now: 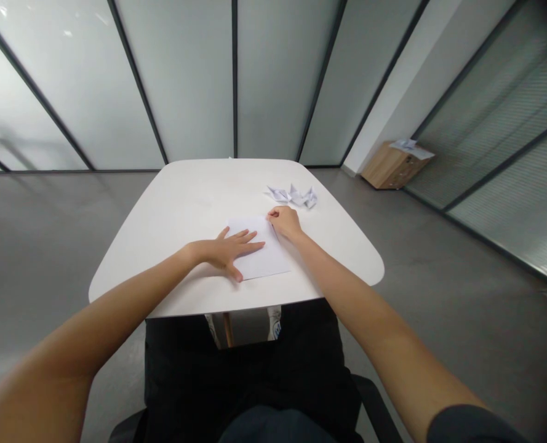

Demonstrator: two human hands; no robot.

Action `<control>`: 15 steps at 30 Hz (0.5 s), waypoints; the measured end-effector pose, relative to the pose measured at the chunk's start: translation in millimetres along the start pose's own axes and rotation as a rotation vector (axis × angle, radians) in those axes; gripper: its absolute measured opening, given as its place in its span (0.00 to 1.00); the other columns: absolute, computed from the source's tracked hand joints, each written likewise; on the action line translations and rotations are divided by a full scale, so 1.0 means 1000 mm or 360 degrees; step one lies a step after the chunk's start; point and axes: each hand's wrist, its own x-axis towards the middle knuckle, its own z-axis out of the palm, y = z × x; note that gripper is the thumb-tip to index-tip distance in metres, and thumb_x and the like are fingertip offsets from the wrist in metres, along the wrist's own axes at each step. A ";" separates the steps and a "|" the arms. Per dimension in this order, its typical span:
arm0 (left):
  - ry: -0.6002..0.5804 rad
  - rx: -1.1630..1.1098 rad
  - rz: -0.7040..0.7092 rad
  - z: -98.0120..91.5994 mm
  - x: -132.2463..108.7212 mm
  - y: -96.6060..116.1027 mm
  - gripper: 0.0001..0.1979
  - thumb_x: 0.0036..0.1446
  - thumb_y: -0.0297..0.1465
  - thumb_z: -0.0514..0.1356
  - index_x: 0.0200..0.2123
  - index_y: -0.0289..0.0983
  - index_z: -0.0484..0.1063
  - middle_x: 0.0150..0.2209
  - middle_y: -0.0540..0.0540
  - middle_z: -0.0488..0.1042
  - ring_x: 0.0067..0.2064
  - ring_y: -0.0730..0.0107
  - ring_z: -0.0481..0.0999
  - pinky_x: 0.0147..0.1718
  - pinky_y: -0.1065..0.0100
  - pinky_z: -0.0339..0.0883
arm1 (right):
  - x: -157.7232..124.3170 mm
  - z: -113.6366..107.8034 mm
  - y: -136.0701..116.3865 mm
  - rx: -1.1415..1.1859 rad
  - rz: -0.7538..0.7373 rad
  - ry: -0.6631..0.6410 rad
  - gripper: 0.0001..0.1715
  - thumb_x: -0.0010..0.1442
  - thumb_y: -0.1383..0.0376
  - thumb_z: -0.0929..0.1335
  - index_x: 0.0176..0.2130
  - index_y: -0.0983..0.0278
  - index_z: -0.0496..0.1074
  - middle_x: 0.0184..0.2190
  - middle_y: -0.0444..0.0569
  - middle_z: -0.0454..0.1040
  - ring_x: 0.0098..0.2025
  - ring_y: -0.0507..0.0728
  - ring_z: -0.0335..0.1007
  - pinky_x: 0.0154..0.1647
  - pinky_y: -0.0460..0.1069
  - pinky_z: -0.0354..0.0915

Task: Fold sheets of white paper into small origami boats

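A white sheet of paper (264, 261) lies flat on the white table in front of me, near the edge on my side. My left hand (236, 249) rests palm down across its left part, with fingers spread wide. At the far right corner of the sheet, my right hand (283, 220) has its fingers pinched together on the paper's edge; the exact fold of the paper there is too small to make out. Just beyond my right hand, a row of folded white paper figures (296, 196), shaped like paper cranes, sits close together.
The white table (185, 197) has rounded corners and stands on a grey floor. Beyond it runs a frosted glass partition (199, 80). A wooden cabinet (388, 166) with papers (411, 147) on top is at the back right.
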 end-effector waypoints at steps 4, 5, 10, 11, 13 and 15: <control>0.0065 -0.0101 0.0047 -0.005 -0.001 -0.011 0.36 0.72 0.57 0.45 0.78 0.57 0.41 0.79 0.47 0.41 0.79 0.49 0.42 0.72 0.39 0.38 | -0.001 -0.001 -0.001 -0.0024 0.0004 -0.0011 0.06 0.61 0.65 0.74 0.40 0.59 0.84 0.41 0.47 0.86 0.44 0.56 0.82 0.50 0.47 0.70; 0.0087 -0.0084 0.0021 -0.005 -0.001 -0.013 0.34 0.73 0.56 0.44 0.77 0.58 0.45 0.79 0.48 0.43 0.79 0.51 0.43 0.72 0.39 0.39 | -0.001 -0.001 -0.001 -0.0026 0.0005 -0.0012 0.06 0.61 0.65 0.74 0.40 0.59 0.84 0.41 0.47 0.86 0.44 0.56 0.81 0.50 0.47 0.70; 0.0170 -0.0029 -0.0042 0.002 0.000 -0.017 0.33 0.70 0.58 0.50 0.74 0.59 0.54 0.78 0.48 0.45 0.78 0.48 0.46 0.71 0.37 0.37 | 0.000 0.000 0.000 -0.0023 -0.0018 -0.0004 0.06 0.60 0.65 0.75 0.39 0.60 0.84 0.40 0.47 0.86 0.44 0.56 0.81 0.49 0.47 0.69; 0.0175 -0.0026 -0.0034 0.003 0.000 -0.018 0.35 0.69 0.59 0.52 0.74 0.59 0.54 0.78 0.47 0.45 0.78 0.47 0.46 0.71 0.37 0.37 | 0.001 0.000 0.001 -0.0024 -0.0026 -0.0002 0.06 0.60 0.65 0.75 0.39 0.60 0.84 0.40 0.47 0.86 0.44 0.56 0.81 0.49 0.47 0.69; 0.0165 -0.0007 -0.0018 0.005 -0.001 -0.018 0.40 0.65 0.61 0.56 0.75 0.58 0.53 0.78 0.46 0.45 0.78 0.45 0.44 0.71 0.37 0.36 | 0.001 0.001 0.002 -0.0031 -0.0038 0.0000 0.06 0.61 0.65 0.75 0.39 0.60 0.84 0.40 0.46 0.86 0.44 0.56 0.81 0.49 0.47 0.69; 0.0152 0.0017 -0.0001 0.006 -0.002 -0.018 0.44 0.63 0.61 0.59 0.76 0.57 0.51 0.79 0.45 0.43 0.79 0.43 0.43 0.72 0.37 0.35 | 0.001 0.002 0.002 -0.0044 -0.0036 0.0000 0.05 0.61 0.65 0.74 0.39 0.59 0.84 0.41 0.46 0.86 0.44 0.55 0.81 0.49 0.46 0.69</control>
